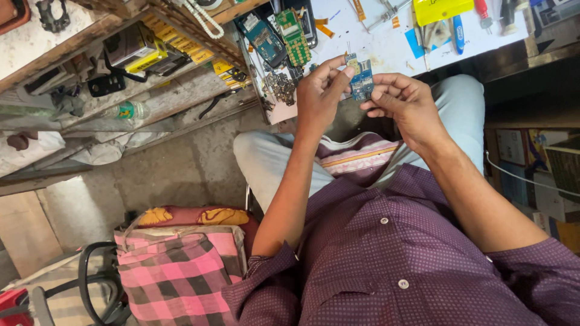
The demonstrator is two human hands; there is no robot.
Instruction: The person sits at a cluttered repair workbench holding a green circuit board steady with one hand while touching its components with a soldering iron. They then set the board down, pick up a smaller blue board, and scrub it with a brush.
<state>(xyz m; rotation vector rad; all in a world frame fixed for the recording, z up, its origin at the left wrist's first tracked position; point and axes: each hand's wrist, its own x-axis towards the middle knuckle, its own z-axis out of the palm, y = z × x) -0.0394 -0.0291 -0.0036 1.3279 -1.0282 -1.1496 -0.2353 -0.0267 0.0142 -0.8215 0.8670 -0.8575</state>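
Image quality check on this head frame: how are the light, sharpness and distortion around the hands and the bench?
Head view: even daylight and soft shadows; the white bench top is bright, near overexposed. The left hand, right hand and blue circuit board are fairly sharp. Wide-angle bending shows at the shelf edges. The right side under the bench is dim.

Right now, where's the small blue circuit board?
Head view, upper centre: the blue circuit board is pinched between the left hand and right hand, just below the white workbench edge.

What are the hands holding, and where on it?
A small blue circuit board: left hand fingers pinch its top-left corner, right hand grips its right edge.
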